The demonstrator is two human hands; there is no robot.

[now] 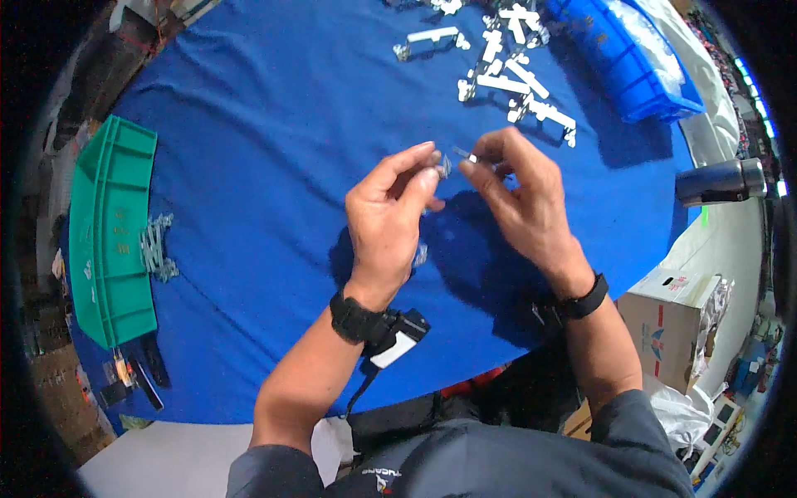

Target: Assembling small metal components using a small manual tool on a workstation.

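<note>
Above the blue cloth, my left hand (pixel 382 220) pinches a small clear-grey plastic part (pixel 445 168) between thumb and forefinger. Facing it, my right hand (pixel 531 199) is closed on a thin small piece with a white bit and a dark tip (pixel 468 157); its exact kind is too small to tell. A short gap separates the two pieces. Just below my left fingers, another small clear part (pixel 421 255) lies on the cloth. Each wrist has a black strap, the left one with a black-and-white device (pixel 398 340) beside it.
White bar-shaped parts with clear ends (pixel 523 79) lie scattered at the far right, near a blue bin (pixel 635 70) holding clear bags. At left, grey parts (pixel 158 249) sit against a green bin (pixel 124 232). A dark flask (pixel 721 181) and a cardboard box (pixel 668 324) are at right.
</note>
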